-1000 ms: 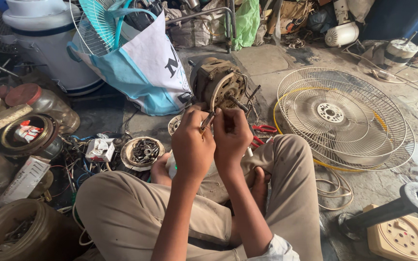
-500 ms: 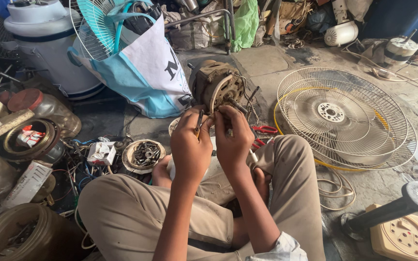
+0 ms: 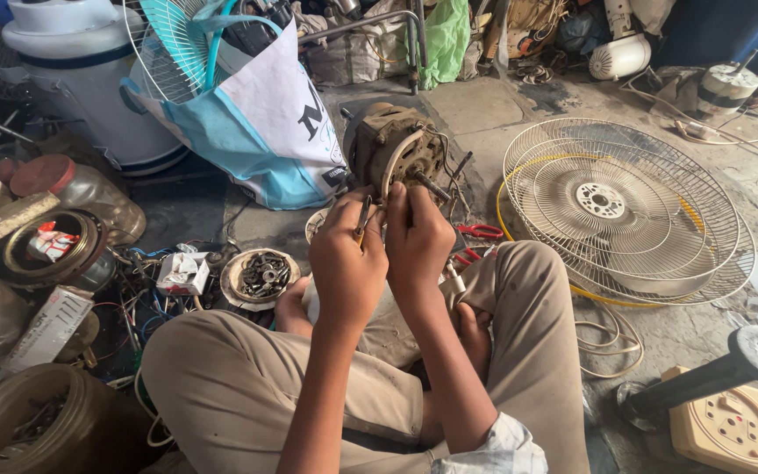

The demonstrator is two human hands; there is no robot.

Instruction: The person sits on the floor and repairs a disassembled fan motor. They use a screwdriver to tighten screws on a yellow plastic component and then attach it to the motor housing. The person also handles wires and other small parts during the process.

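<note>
1. head view: our left hand (image 3: 346, 263) pinches a thin tool (image 3: 363, 214); our right hand (image 3: 416, 239) is closed on the fan motor (image 3: 394, 158), just far of our knees.
2. the motor looks heavy and hard; we would grab its metal body, not the thin wires.

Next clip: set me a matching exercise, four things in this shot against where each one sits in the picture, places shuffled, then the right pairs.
Things:
1. wire fan guard
2. fan motor
3. dish of small metal parts
4. cream fan base with black pole

Places:
A. just beyond both hands, upper middle
B. bottom right corner
C. flat on the floor at right
D. on the floor left of the left hand

Pairs: 1-C, 2-A, 3-D, 4-B
</note>
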